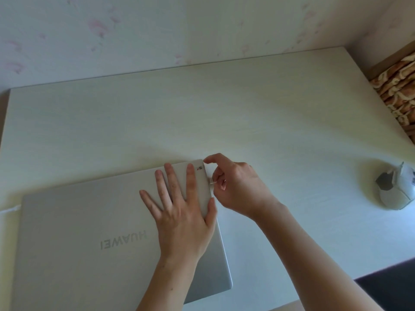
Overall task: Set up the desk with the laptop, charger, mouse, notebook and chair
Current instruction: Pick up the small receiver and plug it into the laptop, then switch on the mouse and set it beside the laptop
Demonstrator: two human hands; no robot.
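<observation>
A closed silver laptop (78, 232) lies lid-up on the white desk (224, 113), at the near left. My left hand (179, 212) rests flat on the lid near its far right corner, fingers spread and thumb against the right edge. My right hand (235, 187) is at that same edge, with its fingertips pinching a small white plug (211, 181) that touches the laptop's side. A white and grey mouse (395, 189) sits on the desk at the far right, apart from both hands. A thin white cable (10, 209) shows by the laptop's far left corner.
The desk stands against a pale flowered wall (157, 30). A brown patterned fabric (399, 93) lies past the desk's right edge. Something dark (390, 286) shows below the desk's near right edge.
</observation>
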